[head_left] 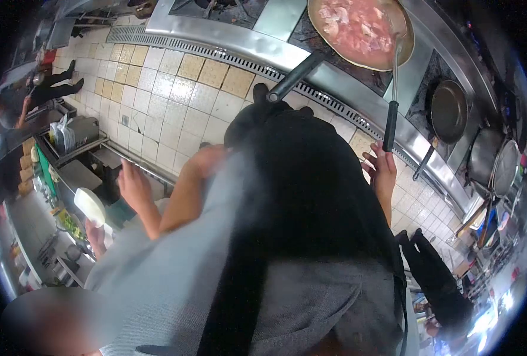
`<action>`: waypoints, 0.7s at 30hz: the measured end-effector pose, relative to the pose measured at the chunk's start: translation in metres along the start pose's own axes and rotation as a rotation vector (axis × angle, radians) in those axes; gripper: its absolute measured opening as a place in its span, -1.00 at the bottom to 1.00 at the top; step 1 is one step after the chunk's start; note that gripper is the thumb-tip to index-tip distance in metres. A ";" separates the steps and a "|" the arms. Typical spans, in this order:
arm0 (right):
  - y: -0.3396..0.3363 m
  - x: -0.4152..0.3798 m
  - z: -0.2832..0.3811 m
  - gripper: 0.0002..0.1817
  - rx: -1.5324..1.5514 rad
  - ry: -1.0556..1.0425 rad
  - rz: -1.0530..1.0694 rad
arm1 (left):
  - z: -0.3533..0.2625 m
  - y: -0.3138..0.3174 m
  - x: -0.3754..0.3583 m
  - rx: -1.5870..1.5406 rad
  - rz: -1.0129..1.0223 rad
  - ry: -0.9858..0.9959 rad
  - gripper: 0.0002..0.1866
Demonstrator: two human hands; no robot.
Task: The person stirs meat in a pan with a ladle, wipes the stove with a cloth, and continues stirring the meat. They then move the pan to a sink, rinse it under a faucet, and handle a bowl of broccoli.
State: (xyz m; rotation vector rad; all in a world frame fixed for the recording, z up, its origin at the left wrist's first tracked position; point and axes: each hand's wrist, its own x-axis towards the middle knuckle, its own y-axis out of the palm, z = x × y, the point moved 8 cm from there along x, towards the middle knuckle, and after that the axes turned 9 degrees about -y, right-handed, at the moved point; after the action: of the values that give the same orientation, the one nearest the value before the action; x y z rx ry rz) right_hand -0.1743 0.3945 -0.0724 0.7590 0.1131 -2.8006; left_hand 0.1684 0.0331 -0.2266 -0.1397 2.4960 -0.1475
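Note:
My right hand [383, 167] is at the lower end of a long-handled metal cooking utensil [391, 121] with a black grip. Some fingertips touch the grip while other fingers stay loose. The utensil's head lies among pale pink raw meat pieces [364, 26] in pink liquid, so its shape is hidden. They are in a wide frying pan [407, 50] on the stove, whose black handle [296, 77] points toward me, with no hand on it. What appears to be my left hand [211, 160] is beside my black apron [299, 178], its fingers smeared and partly hidden.
To my left, a co-worker's hand [134, 183] is raised, and another hand [94, 234] holds a white bowl [90, 206]. An empty dark frying pan [448, 110] and more pans [486, 155] rest along the stove edge [228, 44]. Other people stand farther off on the tiled floor [168, 113].

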 end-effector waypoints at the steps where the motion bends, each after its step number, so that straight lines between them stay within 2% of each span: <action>1: 0.004 -0.001 0.000 -0.63 -0.067 0.066 -0.008 | -0.012 -0.001 -0.005 -0.298 0.013 -0.368 -0.78; 2: 0.001 -0.001 -0.010 -0.67 -0.102 0.107 -0.023 | -0.012 0.007 -0.018 -0.595 0.027 -0.738 -0.78; 3: -0.002 0.000 -0.020 -0.67 -0.317 0.085 0.034 | 0.018 -0.004 0.001 0.050 -0.003 -0.124 -0.80; 4: -0.010 0.001 -0.038 -0.67 -0.532 0.064 0.093 | 0.002 -0.004 -0.002 0.046 -0.001 -0.121 -0.80; 6: -0.038 0.007 -0.110 -0.68 -0.517 -0.063 0.232 | -0.011 0.000 -0.024 -0.781 -0.067 -0.666 -0.85; 9: -0.051 -0.004 -0.134 -0.69 -0.615 0.021 0.235 | -0.035 0.006 -0.036 -0.698 -0.015 -0.689 -0.91; 10: -0.054 -0.006 -0.137 -0.69 -0.633 0.043 0.227 | -0.079 -0.072 -0.043 -0.963 -0.112 -0.331 -0.79; 11: -0.056 -0.008 -0.138 -0.69 -0.651 0.059 0.220 | -0.129 -0.151 -0.059 -1.409 -0.065 0.141 -0.65; 12: -0.058 -0.009 -0.138 -0.69 -0.663 0.072 0.215 | -0.175 -0.225 -0.083 -1.706 0.146 0.558 -0.50; 13: -0.060 -0.011 -0.138 -0.69 -0.674 0.081 0.209 | -0.166 -0.240 -0.072 -1.638 0.025 0.515 -0.48; 14: -0.062 -0.012 -0.139 -0.69 -0.682 0.088 0.204 | -0.248 -0.202 -0.062 -1.731 0.206 0.584 -0.50; 16: -0.063 -0.014 -0.139 -0.69 -0.693 0.099 0.197 | -0.187 -0.250 -0.036 -1.164 -0.368 0.395 -0.50; 17: -0.065 -0.015 -0.139 -0.69 -0.694 0.102 0.191 | -0.193 -0.253 -0.021 -1.164 -0.366 0.398 -0.50; 20: -0.068 -0.017 -0.139 -0.69 -0.699 0.110 0.184 | -0.245 -0.237 0.023 0.274 -0.704 0.144 -0.51; 21: -0.070 -0.018 -0.139 -0.69 -0.700 0.113 0.179 | -0.244 -0.241 0.042 0.355 -0.762 0.120 -0.51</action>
State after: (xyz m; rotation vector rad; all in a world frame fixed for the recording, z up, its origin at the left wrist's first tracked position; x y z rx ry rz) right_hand -0.1084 0.4847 -0.1819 0.6912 0.9318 -2.2943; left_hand 0.0043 -0.1933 -0.0229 -0.9429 2.3564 -0.9209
